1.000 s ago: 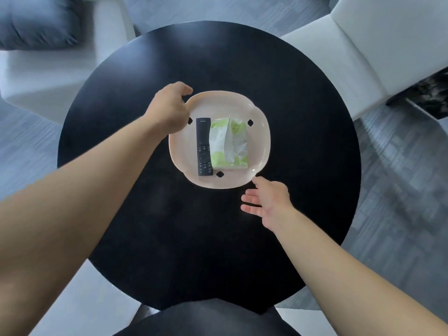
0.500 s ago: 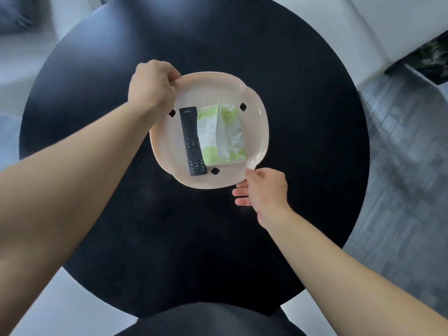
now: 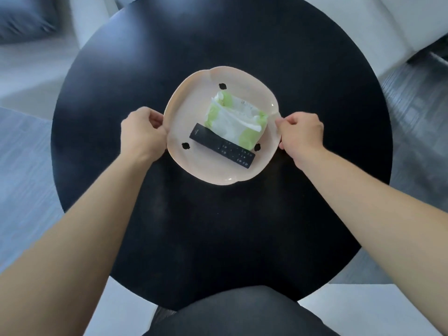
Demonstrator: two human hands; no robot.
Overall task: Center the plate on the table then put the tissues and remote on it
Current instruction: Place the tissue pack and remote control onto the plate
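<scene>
A pale pink scalloped plate [image 3: 194, 103] rests near the middle of the round black table [image 3: 218, 226]. On it lie a green and white tissue pack [image 3: 235, 120] and, just in front of that, a black remote [image 3: 221, 145] lying at a slant. My left hand [image 3: 143, 134] grips the plate's left rim. My right hand [image 3: 300, 134] grips its right rim. Both sets of fingers are curled around the edge.
A white sofa [image 3: 388, 20] stands beyond the table at the upper right, and a white seat with a dark cushion [image 3: 21, 20] at the upper left. My dark-clothed knee [image 3: 242, 314] juts under the table's near edge. Grey floor surrounds the table.
The plate has turned, so the remote now lies slantwise in front of the tissues. My left hand went from the far left rim to the left side, my right from the near rim to the right side.
</scene>
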